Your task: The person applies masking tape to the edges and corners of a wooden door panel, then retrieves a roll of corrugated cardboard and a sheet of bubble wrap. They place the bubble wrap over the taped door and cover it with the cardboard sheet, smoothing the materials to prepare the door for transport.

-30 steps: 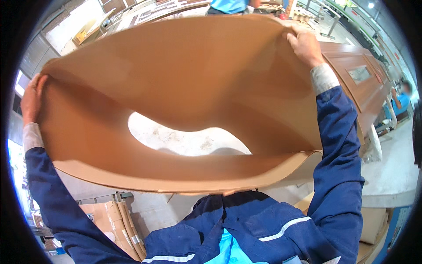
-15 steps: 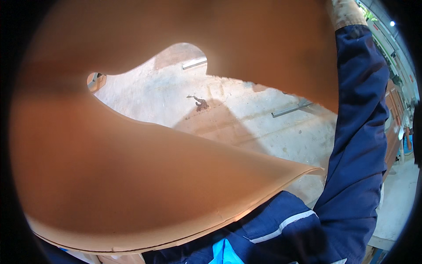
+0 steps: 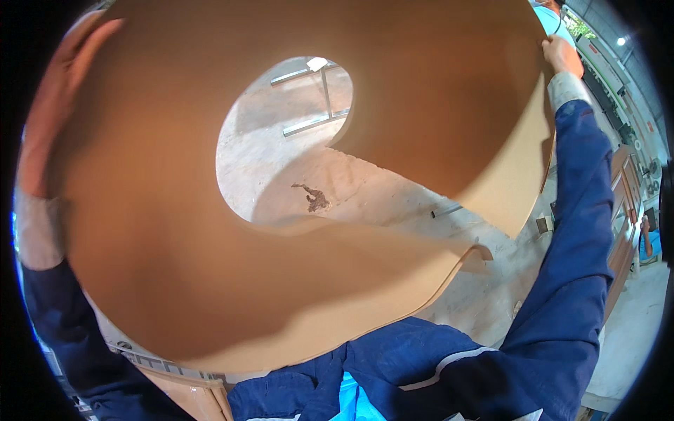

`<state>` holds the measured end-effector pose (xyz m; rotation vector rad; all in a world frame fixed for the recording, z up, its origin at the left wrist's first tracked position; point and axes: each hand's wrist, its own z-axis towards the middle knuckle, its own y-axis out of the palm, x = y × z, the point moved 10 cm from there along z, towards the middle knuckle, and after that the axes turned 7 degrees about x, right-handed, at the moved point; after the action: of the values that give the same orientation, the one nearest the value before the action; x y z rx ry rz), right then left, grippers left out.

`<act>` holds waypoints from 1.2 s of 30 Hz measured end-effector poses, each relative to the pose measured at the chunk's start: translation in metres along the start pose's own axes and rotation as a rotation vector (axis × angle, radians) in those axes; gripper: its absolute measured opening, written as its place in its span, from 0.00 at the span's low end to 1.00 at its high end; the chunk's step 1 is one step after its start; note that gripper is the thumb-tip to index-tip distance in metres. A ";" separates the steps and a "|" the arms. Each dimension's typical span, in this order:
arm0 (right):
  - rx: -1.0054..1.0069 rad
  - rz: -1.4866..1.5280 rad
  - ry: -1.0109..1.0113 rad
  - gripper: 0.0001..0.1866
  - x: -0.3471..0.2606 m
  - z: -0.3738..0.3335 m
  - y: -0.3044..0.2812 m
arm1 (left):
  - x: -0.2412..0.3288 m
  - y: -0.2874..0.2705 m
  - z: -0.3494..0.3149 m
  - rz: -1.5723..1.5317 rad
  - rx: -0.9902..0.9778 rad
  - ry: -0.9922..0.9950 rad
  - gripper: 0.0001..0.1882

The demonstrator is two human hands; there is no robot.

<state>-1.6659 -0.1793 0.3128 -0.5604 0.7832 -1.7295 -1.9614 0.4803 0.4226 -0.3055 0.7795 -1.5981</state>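
A large, flexible brown sheet (image 3: 161, 210) with a round cut-out and a slit running to its edge is held up in front of me. It curves, and its near edge lies close to my dark blue clothing. At the far right my right hand (image 3: 564, 56) grips the sheet's rim, its fingertips partly behind the edge. My left hand (image 3: 74, 77), somewhat blurred, is raised at the far left and holds the opposite edge. Its fingertips are hard to make out near the top of the picture.
Through the cut-out, a metal frame (image 3: 326, 91) shows on the pale concrete floor, near a dark stain (image 3: 314, 198). Brown wooden panelling (image 3: 621, 203) stands at the right, and a wooden piece (image 3: 184, 386) lies at lower left. Light blue clothing of another person (image 3: 554, 22) shows at top right.
The sheet has shifted and turned away from me, and its cut-out looks rounder. Both hands have come into view at its edges; more floor and the metal frame show.
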 end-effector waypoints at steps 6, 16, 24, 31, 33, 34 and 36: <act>0.236 0.775 0.451 0.24 -0.013 -0.134 0.100 | 0.138 0.151 0.025 -0.062 -0.068 0.298 0.14; -0.921 1.963 1.243 0.10 -0.222 -0.439 0.179 | 0.348 0.358 -0.099 -0.756 -0.769 0.124 0.10; -0.845 1.413 1.292 0.05 -0.057 -0.472 0.311 | 0.254 0.404 -0.372 -1.173 -0.823 -1.110 0.14; -0.876 1.581 1.566 0.13 -0.062 -0.414 0.311 | 0.267 0.375 -0.596 -0.986 -1.251 -1.970 0.19; -0.881 1.578 1.606 0.13 -0.094 -0.390 0.292 | 0.291 0.389 -0.596 -1.144 -1.204 -2.111 0.20; -0.971 1.673 1.519 0.14 -0.122 -0.371 0.277 | 0.310 0.403 -0.588 -1.272 -1.168 -2.187 0.20; -1.009 1.775 1.409 0.11 -0.165 -0.334 0.251 | 0.364 0.431 -0.554 -1.540 -1.253 -2.138 0.20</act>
<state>-1.6935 0.0089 -0.0944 0.8291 2.1297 0.3397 -2.0352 0.3033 -0.3448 -3.2472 -0.6296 -0.5447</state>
